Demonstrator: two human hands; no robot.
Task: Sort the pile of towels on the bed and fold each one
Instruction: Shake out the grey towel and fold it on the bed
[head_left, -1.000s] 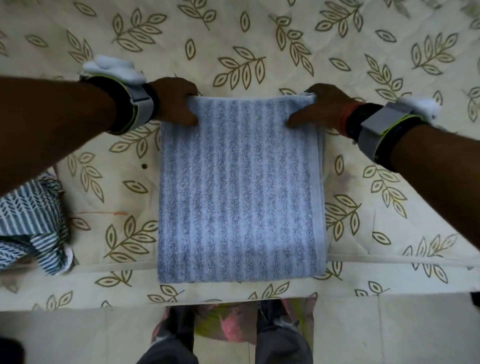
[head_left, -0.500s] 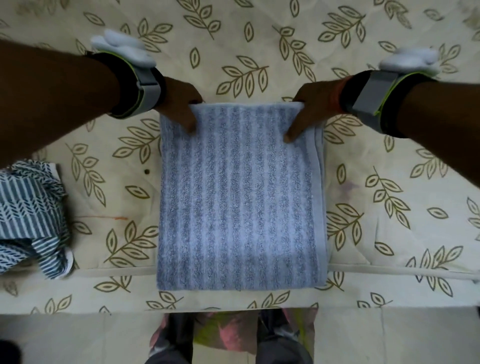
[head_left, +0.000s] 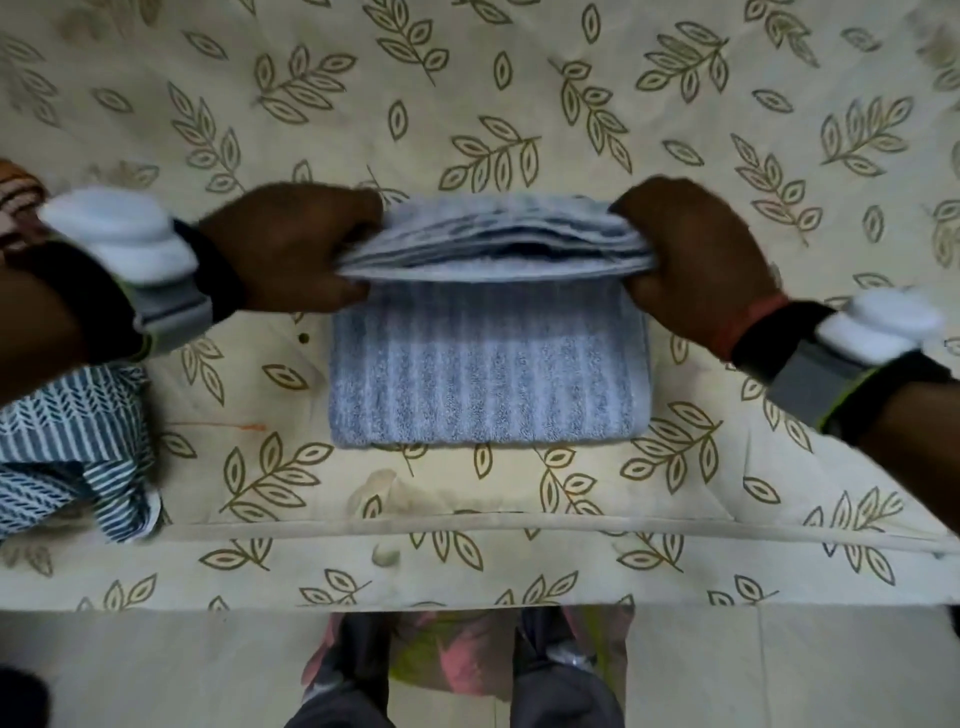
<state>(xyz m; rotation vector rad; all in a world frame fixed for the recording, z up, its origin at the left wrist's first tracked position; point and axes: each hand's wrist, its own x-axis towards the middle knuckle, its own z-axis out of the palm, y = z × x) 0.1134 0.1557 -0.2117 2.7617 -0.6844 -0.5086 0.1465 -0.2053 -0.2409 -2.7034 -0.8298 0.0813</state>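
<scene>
A grey-blue striped towel (head_left: 488, 379) lies on the leaf-patterned bed (head_left: 467, 104) in the middle of the head view, folded into several layers. Its far end is lifted off the bed and bent over toward me. My left hand (head_left: 291, 249) grips that end's left corner with curled fingers. At the right corner, my right hand (head_left: 691, 260) grips the stacked layers the same way. The near part of the towel stays flat on the bedcover.
A crumpled blue-and-white patterned cloth (head_left: 67, 447) lies at the left near the bed's front edge (head_left: 467, 525). A brown striped fabric (head_left: 15, 192) shows at the far left. Below the bed is pale floor (head_left: 779, 670), with my legs (head_left: 457, 675) standing there.
Both hands went from resting on the towel's far corners to gripping them. They have lifted the far end and drawn it toward me, so the flat part looks shorter.
</scene>
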